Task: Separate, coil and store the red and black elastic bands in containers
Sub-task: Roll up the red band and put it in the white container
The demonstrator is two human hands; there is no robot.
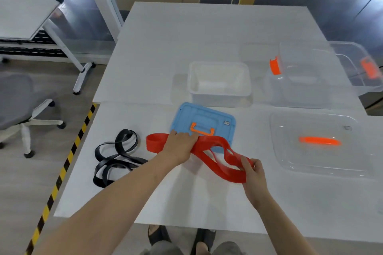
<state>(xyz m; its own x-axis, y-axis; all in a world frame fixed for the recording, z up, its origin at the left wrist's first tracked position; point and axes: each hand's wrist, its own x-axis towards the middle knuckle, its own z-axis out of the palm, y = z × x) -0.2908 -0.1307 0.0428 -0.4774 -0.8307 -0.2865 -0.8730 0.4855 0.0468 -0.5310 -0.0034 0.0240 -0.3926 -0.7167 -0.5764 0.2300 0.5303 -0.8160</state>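
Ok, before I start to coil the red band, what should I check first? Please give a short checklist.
1. Red band apart from black band: ok.
2. Left hand grips the red band: ok.
3. Right hand pinches its other end: ok.
4. White container open and empty: ok.
5. Red band free of overlapping loops: not ok.
6. Red band off the blue lid: not ok, it lies across the near edge.

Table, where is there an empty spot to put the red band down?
Bare table lies behind the white tub, to the tub's left beyond the black band, and along the near edge in front of the clear lid. The middle is crowded: the left hand and right hand grip the red band across the blue lid.
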